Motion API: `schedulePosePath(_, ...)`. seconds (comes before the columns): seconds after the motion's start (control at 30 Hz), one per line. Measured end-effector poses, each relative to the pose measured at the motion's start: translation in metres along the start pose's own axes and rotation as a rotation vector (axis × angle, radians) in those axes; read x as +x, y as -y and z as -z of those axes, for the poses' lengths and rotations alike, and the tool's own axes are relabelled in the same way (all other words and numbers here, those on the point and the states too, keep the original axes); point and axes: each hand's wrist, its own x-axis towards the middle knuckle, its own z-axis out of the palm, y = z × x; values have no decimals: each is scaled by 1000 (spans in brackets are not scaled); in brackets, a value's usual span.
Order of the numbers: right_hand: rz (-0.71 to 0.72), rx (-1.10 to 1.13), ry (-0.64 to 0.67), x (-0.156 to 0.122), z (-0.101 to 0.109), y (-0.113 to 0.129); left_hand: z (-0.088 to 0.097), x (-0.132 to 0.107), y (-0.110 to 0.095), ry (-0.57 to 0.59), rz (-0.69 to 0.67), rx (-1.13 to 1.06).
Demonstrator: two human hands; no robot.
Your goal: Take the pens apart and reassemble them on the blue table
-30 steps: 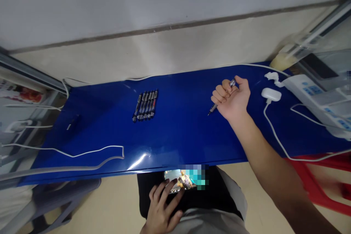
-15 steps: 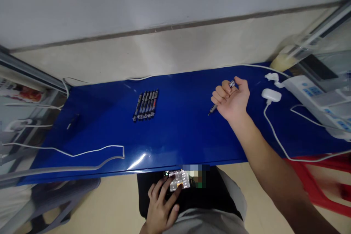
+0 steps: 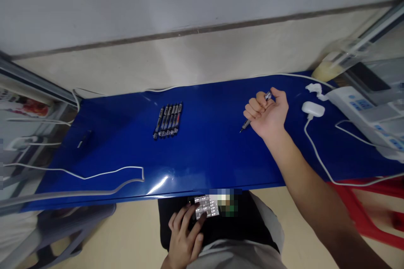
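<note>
My right hand [image 3: 267, 111] is raised above the right part of the blue table [image 3: 208, 147], palm up, with its fingers curled round a grey pen [image 3: 245, 124]. The pen's tip points down and left; its clear end shows between thumb and forefinger. Down at my lap, my left hand [image 3: 186, 231] lies with fingers apart over a phone [image 3: 210, 208]. Fingertips touch or hover at the lit screen, which shows a grid of keys. Several similar pens [image 3: 168, 120] lie side by side left of the table's middle, one with a red mark.
White cables [image 3: 110, 172] run along the left front. At the right are a white charger-like block [image 3: 313, 109], crumpled tissue [image 3: 314, 88] and a white device with blue buttons [image 3: 360, 103]. A small dark object [image 3: 84, 139] lies left. A red stool [image 3: 366, 214] stands below right.
An orange key on the phone screen is now grey like the others. Both hands and the pens stay practically where they were.
</note>
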Motion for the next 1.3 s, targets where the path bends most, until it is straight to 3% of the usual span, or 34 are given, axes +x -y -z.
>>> schedulePosePath(0.07,0,-1,-1,0,0,0,-3,-1,-3,-39,30,-15)
schedulePosePath(0.73,6,-19,11,1,1,-1,-5,2,-5,-34,-5,-18)
schedulePosePath(0.93,4,-6,21,2,2,-1,-1,5,-4,35,-53,49)
schedulePosePath(1.1,-1,-19,7,1,1,-1,-3,4,-5,-38,-8,-15)
schedulePosePath(1.3,-2,-31,-6,1,0,-1,-2,5,-8,-24,-12,-48)
